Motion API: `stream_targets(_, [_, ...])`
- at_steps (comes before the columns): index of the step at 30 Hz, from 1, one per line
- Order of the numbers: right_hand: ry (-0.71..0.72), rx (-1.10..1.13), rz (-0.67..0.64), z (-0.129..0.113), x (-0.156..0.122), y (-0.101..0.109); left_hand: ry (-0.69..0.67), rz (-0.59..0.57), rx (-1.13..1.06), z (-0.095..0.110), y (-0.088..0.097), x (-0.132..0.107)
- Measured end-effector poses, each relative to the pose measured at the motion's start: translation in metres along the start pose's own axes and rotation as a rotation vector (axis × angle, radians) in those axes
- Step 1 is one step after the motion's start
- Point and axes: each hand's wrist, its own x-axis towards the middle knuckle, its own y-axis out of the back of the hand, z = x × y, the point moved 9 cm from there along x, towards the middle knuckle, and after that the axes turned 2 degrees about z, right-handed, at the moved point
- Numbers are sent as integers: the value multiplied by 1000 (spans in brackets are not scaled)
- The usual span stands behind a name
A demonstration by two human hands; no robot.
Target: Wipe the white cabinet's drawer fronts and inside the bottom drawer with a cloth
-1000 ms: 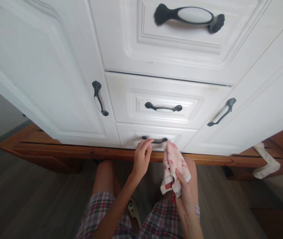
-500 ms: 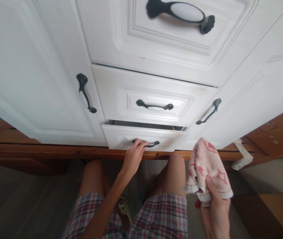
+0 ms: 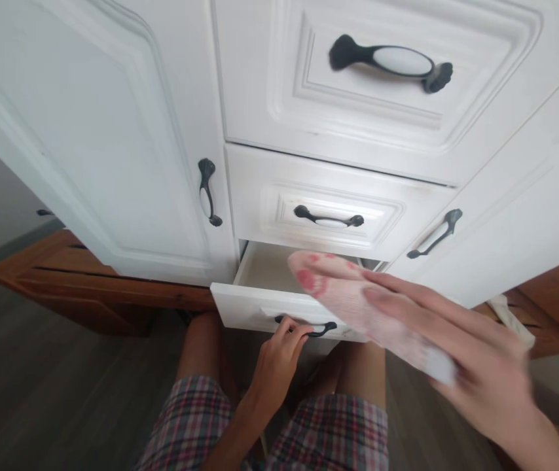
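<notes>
My left hand (image 3: 279, 356) has its fingers hooked round the dark handle (image 3: 323, 329) of the bottom drawer (image 3: 245, 307). That drawer stands pulled partway out, and its pale inside shows at the left. My right hand (image 3: 476, 347), smeared by motion, grips a folded pink and white cloth (image 3: 358, 304) with red patterns, its fingers along the top. The cloth hangs over the right part of the drawer and hides much of its inside from view.
Above are a middle drawer (image 3: 270, 190) and a larger upper drawer (image 3: 254, 124), both closed. White cabinet doors (image 3: 103, 144) flank them. Brown wooden boards (image 3: 107, 307) run below the cabinet. At the right a white sock-like thing (image 3: 512, 320) lies on the wood. My knees are under the drawer.
The bottom drawer has come further out towards me under my left hand. My right hand has brought the cloth left and up, over the drawer. The view has shifted slightly.
</notes>
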Motion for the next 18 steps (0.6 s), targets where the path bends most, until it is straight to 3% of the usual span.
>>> stream_targets(3, [177, -365, -700, 3, 34, -103, -30, 16, 22, 5, 2, -4])
stream_targets(5, [349, -559, -931, 18, 48, -140, -39, 39, 28, 8, 4, -9])
stream_targets(9, [480, -801, -1011, 65, 74, -165, -65, 86, 34, 16, 5, -23])
stream_targets(14, [548, -999, -1257, 138, 68, -185, -59, 70, 63, 14, 0, -46])
stream_targets(16, [542, -1027, -1155, 156, 84, -194, -76, 32, 88, 12, -4, -54])
stream_targets(18, [559, -1094, -934, 164, 111, -203, -101, 29, 128, 12, -5, -62])
